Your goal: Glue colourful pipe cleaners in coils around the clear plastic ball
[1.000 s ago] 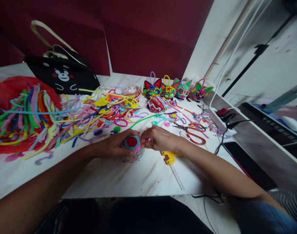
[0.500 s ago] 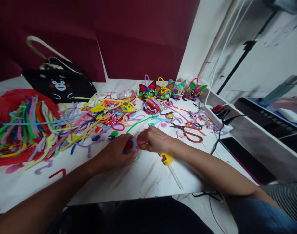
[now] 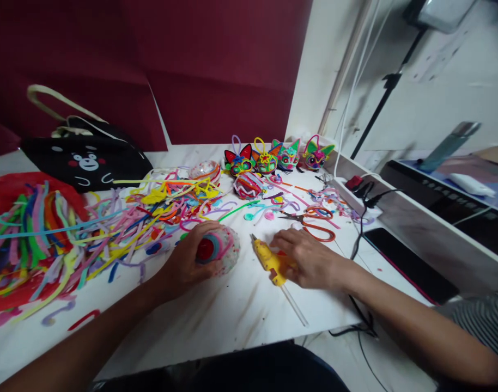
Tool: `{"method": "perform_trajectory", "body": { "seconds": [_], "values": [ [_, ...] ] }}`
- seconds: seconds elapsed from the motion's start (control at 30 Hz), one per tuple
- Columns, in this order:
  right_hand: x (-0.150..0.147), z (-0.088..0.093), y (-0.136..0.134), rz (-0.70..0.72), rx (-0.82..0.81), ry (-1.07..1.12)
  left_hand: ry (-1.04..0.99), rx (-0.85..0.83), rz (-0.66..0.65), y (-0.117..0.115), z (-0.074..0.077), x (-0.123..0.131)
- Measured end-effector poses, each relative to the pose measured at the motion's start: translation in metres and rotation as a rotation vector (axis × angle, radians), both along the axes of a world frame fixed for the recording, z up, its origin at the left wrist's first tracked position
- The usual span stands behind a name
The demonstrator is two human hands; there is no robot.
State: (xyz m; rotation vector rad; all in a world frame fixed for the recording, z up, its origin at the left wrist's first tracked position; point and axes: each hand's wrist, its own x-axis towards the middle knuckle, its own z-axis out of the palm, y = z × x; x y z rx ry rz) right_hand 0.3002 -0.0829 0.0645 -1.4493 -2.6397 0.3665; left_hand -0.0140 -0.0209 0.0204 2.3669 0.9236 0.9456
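My left hand (image 3: 183,261) is wrapped round a clear round ball (image 3: 221,249) decorated with a red and blue spiral and pink bits, resting on the white table (image 3: 232,305). My right hand (image 3: 306,256) lies over the handle of a yellow glue gun (image 3: 269,260), whose nozzle points toward the ball; the fingers curl onto it. A glue stick (image 3: 295,304) sticks out behind the gun.
A heap of coloured pipe cleaners (image 3: 69,228) covers the left of the table. Several cat-faced ornaments (image 3: 273,158) stand at the back, orange scissors (image 3: 314,220) lie beyond my right hand. A black bear bag (image 3: 85,158) sits at back left, cables and a power strip (image 3: 359,190) at right.
My right hand left the ball and its pink piece and moved right onto the glue gun. My left hand turned the ball so its spiral faces up and left.
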Motion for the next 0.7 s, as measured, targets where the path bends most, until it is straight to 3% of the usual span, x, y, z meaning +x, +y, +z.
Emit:
{"method": "perform_trajectory", "body": {
  "seconds": [0.17, 0.33, 0.53, 0.7],
  "values": [
    [-0.003, -0.018, -0.014, -0.071, -0.009, -0.138, -0.108, -0.016, -0.01, -0.002, -0.009, 0.013],
    [-0.009, -0.026, -0.01, -0.045, 0.047, -0.059, -0.224, 0.048, -0.023, -0.002, -0.015, 0.01],
    [0.0, -0.035, -0.011, -0.013, 0.151, 0.094, -0.279, 0.186, -0.005, -0.001, -0.003, 0.004],
    [0.008, -0.023, -0.02, 0.09, 0.369, 0.309, -0.327, 0.274, 0.04, -0.007, 0.006, 0.006]
  ]
}}
